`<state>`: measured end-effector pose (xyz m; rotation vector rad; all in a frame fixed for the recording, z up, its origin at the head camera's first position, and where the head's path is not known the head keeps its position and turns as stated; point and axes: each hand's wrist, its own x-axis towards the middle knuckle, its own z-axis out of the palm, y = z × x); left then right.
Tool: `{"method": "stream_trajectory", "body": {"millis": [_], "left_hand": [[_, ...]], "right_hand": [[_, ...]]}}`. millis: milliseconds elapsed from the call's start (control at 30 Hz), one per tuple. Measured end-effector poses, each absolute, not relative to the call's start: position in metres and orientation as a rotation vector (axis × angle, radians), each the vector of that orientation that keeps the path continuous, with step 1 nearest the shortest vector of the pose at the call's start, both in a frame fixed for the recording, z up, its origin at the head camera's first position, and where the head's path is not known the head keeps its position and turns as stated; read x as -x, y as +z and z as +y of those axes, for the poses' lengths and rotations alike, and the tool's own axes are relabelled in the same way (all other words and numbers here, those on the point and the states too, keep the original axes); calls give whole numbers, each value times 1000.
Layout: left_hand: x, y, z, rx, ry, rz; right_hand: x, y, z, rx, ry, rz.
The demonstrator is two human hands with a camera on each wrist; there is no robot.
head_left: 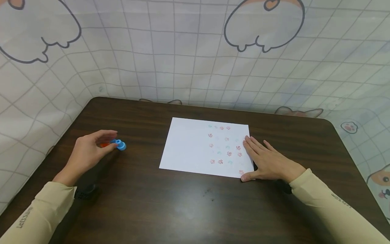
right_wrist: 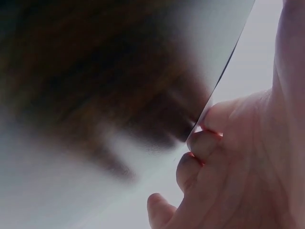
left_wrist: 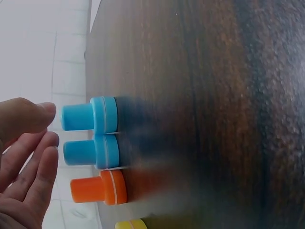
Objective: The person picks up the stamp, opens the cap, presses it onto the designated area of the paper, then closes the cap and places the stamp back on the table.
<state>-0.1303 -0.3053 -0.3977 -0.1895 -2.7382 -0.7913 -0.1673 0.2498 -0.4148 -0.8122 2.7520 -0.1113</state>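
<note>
My left hand (head_left: 88, 150) is over the left side of the table, its thumb and fingers apart around the tops of small stamps. In the left wrist view two blue stamps, a nearer-to-thumb one (left_wrist: 80, 117) and another (left_wrist: 81, 152), stand upright side by side by an orange stamp (left_wrist: 89, 189). Part of a yellow stamp (left_wrist: 132, 224) shows at the bottom edge. A small gap parts the thumb from the first blue stamp. My right hand (head_left: 265, 161) rests with straight fingers on the right edge of a white paper sheet (head_left: 186, 145).
Red and teal flower-like and curved prints (head_left: 229, 154) are scattered over the paper's right half. The dark wooden table (head_left: 182, 206) meets a cloth backdrop (head_left: 182, 61) with grid lines along its back and left edges.
</note>
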Motion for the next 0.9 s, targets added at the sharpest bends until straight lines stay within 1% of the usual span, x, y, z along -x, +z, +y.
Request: {"method": "stream_trajectory", "body": {"millis": [500,900], "left_hand": [[132,-400,-295,247,-789,-2775],[133,-404,-287,220,-836,-2774]], "right_hand": [[169,-415,250,816,-116,2751],[169,-415,250,828,-118,2754]]}}
